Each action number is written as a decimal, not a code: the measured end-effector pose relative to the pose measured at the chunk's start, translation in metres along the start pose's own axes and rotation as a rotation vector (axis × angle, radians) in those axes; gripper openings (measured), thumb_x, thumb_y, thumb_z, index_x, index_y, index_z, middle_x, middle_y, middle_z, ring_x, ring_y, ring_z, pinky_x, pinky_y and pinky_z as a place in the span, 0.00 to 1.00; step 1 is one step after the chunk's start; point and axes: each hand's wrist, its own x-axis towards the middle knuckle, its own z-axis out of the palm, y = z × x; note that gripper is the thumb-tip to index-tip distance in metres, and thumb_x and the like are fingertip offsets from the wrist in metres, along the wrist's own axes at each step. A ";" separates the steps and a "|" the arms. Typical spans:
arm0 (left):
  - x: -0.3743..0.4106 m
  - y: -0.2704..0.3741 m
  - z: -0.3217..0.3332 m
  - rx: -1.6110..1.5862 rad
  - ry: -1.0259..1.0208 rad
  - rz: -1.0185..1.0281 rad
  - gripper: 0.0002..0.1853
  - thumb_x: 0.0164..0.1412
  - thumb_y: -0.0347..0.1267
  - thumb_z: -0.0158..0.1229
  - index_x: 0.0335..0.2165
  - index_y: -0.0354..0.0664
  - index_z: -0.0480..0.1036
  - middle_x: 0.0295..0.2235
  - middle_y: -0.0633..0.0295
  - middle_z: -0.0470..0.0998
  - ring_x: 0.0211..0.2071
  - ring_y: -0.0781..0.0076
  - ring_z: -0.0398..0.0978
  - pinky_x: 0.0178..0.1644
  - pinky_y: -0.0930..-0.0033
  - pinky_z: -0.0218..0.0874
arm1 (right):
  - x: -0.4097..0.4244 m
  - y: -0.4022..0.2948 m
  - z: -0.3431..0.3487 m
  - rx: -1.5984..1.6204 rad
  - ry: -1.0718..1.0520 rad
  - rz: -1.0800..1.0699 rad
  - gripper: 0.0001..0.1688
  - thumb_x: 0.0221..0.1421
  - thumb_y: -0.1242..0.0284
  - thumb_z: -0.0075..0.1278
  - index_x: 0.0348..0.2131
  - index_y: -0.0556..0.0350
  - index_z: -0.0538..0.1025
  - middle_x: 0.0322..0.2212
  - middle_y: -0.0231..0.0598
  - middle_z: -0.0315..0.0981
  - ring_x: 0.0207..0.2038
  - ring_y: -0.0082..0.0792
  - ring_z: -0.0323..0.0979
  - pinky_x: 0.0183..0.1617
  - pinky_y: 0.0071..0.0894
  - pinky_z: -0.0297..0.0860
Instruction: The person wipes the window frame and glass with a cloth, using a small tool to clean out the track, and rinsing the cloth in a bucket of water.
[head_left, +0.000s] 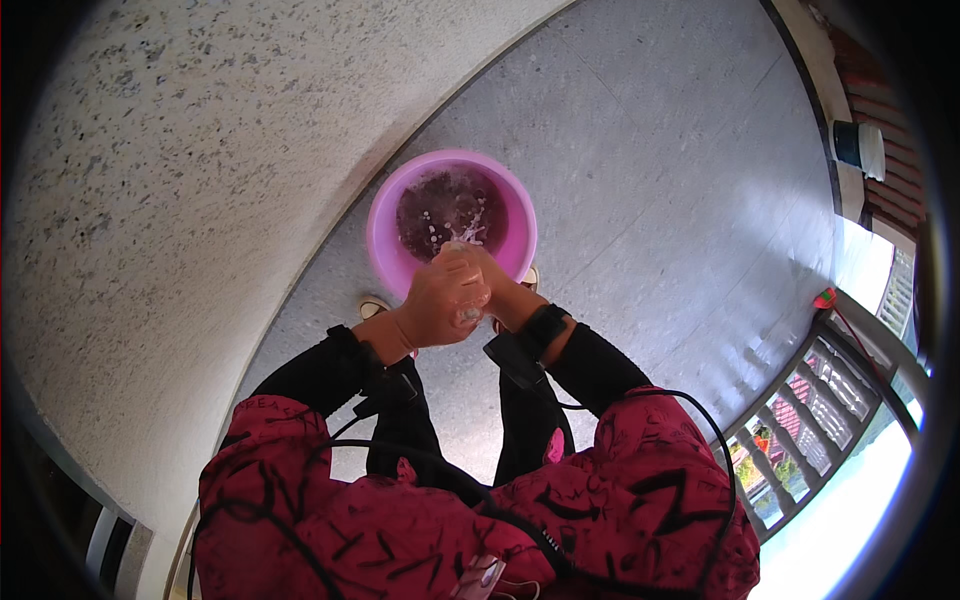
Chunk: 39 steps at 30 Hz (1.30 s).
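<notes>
My left hand (444, 300) and my right hand (486, 268) are pressed together above the near rim of a pink plastic basin (381, 247). The left fingers are curled tightly, and a pale wet thing (470, 315) shows at the lower side of that fist; whether it is cloth or suds I cannot tell. Much of the right hand is hidden behind the left. Both look wet. Water (469, 231) splashes and drips beyond the knuckles into dark, foamy water (442, 199) in the basin.
The basin stands on a grey tiled floor (637, 150), beside a speckled pale wall (187, 150). My shoes (373, 306) are close to its near side. Black cables (705, 420) loop around my sleeves. A balustrade (810, 405) borders the floor at right.
</notes>
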 end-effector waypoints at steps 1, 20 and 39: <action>-0.004 -0.002 -0.003 0.012 0.024 -0.039 0.10 0.36 0.25 0.60 0.21 0.40 0.65 0.22 0.61 0.66 0.23 0.62 0.67 0.25 0.67 0.59 | 0.002 -0.005 -0.002 -0.055 -0.016 0.037 0.14 0.36 0.69 0.55 0.28 0.52 0.71 0.27 0.34 0.69 0.30 0.36 0.69 0.35 0.30 0.65; -0.117 0.277 -0.194 -1.388 1.029 -0.109 0.29 0.44 0.14 0.46 0.48 0.43 0.58 0.45 0.58 0.66 0.48 0.63 0.64 0.54 0.62 0.54 | -0.008 -0.391 -0.062 0.331 -0.458 0.033 0.29 0.44 0.78 0.54 0.48 0.55 0.66 0.39 0.35 0.68 0.40 0.27 0.66 0.45 0.26 0.64; -0.330 0.353 -0.340 -0.029 1.093 -0.106 0.25 0.60 0.39 0.45 0.53 0.38 0.56 0.50 0.55 0.64 0.50 0.64 0.65 0.54 0.66 0.57 | 0.043 -0.657 0.205 -0.200 -0.719 -1.074 0.25 0.33 0.74 0.62 0.38 0.46 0.75 0.42 0.32 0.69 0.39 0.34 0.69 0.43 0.32 0.67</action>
